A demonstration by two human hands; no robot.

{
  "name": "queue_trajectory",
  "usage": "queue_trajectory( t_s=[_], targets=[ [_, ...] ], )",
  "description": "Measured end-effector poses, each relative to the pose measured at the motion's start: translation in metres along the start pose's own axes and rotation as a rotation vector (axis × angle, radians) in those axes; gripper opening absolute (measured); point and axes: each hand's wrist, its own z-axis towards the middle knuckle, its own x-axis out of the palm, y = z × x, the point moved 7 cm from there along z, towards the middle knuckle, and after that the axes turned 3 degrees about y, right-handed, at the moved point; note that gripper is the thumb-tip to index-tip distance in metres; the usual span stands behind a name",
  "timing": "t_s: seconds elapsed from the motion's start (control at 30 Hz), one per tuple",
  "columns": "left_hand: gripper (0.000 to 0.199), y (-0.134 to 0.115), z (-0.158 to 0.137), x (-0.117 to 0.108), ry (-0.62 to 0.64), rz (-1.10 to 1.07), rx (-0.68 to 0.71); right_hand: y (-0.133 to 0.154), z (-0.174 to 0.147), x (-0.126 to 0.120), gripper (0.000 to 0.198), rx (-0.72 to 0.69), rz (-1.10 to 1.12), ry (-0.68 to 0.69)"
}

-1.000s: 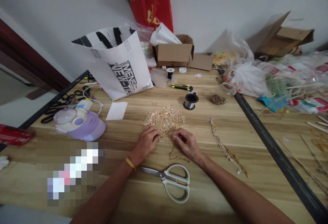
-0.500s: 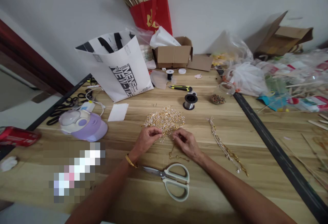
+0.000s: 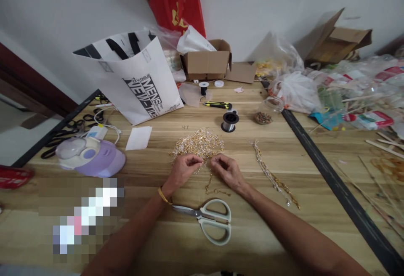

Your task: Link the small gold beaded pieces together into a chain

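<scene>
A heap of small gold and clear beads (image 3: 198,141) lies on the wooden table, just beyond both hands. My left hand (image 3: 184,170) is closed in a pinch at the heap's near edge; what lies between its fingertips is too small to make out. Close beside it, my right hand (image 3: 227,171) pinches the upper end of a thin gold chain (image 3: 208,183), which runs down onto the table. Below the hands lie scissors (image 3: 202,217) with pale handles, blades pointing left. To the right rest gold and silver chains (image 3: 273,175), side by side.
Behind the heap stand a wire spool (image 3: 229,122), a yellow-black utility knife (image 3: 217,105) and a glass jar (image 3: 268,110) with beads. At left are a purple-white device (image 3: 94,154) and a white bag (image 3: 135,82). Plastic bottles and bags (image 3: 362,86) crowd the right.
The view has shifted slightly, so things sit a little further left. My hands have drawn slightly closer together, still pinching. The scissors and the chains at right lie as before.
</scene>
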Motion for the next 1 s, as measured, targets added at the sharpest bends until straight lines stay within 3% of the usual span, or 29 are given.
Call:
queue_trajectory(
  t_s=[0.4, 1.0],
  targets=[
    [0.007, -0.002, -0.007, -0.001, -0.026, 0.069, 0.079, -0.007, 0.002, -0.006, 0.028, 0.158, 0.212, -0.062],
    [0.007, 0.002, -0.010, 0.002, 0.005, 0.099, 0.099, -0.012, 0.005, -0.015, 0.028, 0.166, 0.374, -0.155]
  ],
)
